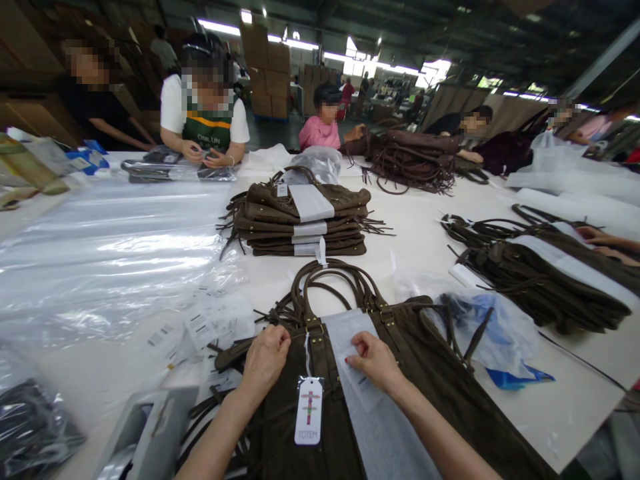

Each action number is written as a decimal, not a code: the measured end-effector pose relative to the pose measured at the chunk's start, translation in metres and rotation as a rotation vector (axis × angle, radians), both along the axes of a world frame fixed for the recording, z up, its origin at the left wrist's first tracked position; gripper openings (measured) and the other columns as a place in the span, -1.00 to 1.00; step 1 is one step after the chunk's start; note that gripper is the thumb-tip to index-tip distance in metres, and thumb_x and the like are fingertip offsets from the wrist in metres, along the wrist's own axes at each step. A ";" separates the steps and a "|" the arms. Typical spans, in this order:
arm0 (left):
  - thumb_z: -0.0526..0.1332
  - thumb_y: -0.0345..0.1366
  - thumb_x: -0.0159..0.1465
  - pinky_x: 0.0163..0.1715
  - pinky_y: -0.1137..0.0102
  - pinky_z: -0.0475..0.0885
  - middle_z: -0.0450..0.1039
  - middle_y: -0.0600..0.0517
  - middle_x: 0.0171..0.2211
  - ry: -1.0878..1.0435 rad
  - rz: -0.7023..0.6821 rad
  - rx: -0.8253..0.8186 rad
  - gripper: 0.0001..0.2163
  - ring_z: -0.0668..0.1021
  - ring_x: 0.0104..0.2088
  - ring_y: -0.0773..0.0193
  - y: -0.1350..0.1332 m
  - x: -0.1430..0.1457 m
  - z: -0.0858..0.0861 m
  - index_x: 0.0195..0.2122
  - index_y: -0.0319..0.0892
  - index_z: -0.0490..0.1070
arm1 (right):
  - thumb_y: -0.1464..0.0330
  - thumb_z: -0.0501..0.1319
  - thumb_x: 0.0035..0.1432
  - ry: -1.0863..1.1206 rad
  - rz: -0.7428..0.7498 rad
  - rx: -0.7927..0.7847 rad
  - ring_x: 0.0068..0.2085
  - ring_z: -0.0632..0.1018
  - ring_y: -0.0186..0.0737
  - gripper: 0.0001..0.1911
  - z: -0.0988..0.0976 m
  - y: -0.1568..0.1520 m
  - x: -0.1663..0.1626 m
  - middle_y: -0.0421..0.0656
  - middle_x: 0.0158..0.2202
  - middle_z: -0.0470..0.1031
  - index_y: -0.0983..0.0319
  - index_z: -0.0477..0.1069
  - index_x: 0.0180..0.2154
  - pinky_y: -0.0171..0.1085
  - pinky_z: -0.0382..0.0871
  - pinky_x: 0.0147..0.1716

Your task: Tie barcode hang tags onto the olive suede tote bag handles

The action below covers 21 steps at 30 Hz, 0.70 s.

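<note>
A dark brown suede bag (pixel 435 393) with looped handles lies flat on the white table right in front of me. A strip of white tissue paper (pixel 373 427) runs down its front. My left hand (pixel 265 360) is closed at the bag's top edge by the left handle base, gripping the edge. My right hand (pixel 373 360) pinches the tissue paper near its upper end. A white hang tag (pixel 309 410) printed "TOTEM" hangs on a string between my hands.
A stack of folded brown bags (pixel 305 223) sits mid-table, another stack (pixel 545 273) at right. Clear plastic sheets (pixel 110 260) and barcode labels (pixel 200 327) lie at left. A plastic bag (pixel 493 330) lies by my bag. Several people work across the table.
</note>
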<state>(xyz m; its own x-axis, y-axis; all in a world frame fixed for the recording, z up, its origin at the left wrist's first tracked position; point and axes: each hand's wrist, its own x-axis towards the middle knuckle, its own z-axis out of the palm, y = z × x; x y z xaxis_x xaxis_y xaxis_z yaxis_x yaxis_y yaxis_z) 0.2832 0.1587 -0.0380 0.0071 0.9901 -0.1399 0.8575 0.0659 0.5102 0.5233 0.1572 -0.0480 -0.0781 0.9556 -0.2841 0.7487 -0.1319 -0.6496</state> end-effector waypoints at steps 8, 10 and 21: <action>0.02 -0.39 0.13 -0.34 0.43 0.23 0.27 0.07 -0.48 -0.037 0.007 0.040 -0.90 0.36 -0.39 0.32 -0.004 0.001 0.000 -0.50 -0.16 0.26 | 0.49 -0.03 0.11 -0.397 0.350 0.618 -0.37 0.30 -0.23 -0.78 0.040 -0.024 -0.025 -0.15 -0.47 0.33 0.22 0.34 -0.46 -0.22 0.10 -0.35; 0.02 -0.39 0.13 -0.35 0.43 0.23 0.27 0.07 -0.48 -0.031 0.007 0.039 -0.90 0.36 -0.39 0.31 -0.005 0.002 -0.001 -0.51 -0.17 0.26 | 0.49 -0.05 0.14 -0.420 0.413 0.659 -0.38 0.30 -0.22 -0.76 0.031 -0.036 -0.031 -0.14 -0.45 0.33 0.22 0.34 -0.45 -0.20 0.12 -0.35; 0.05 -0.37 0.12 -0.35 0.42 0.22 0.26 0.08 -0.49 -0.036 0.019 0.060 -0.91 0.35 -0.40 0.31 -0.010 0.003 -0.005 -0.52 -0.16 0.26 | 0.43 0.04 0.10 0.036 0.161 0.436 -0.22 0.40 -0.23 -0.83 -0.013 -0.044 -0.009 -0.13 -0.27 0.35 0.18 0.29 -0.23 -0.26 0.33 -0.24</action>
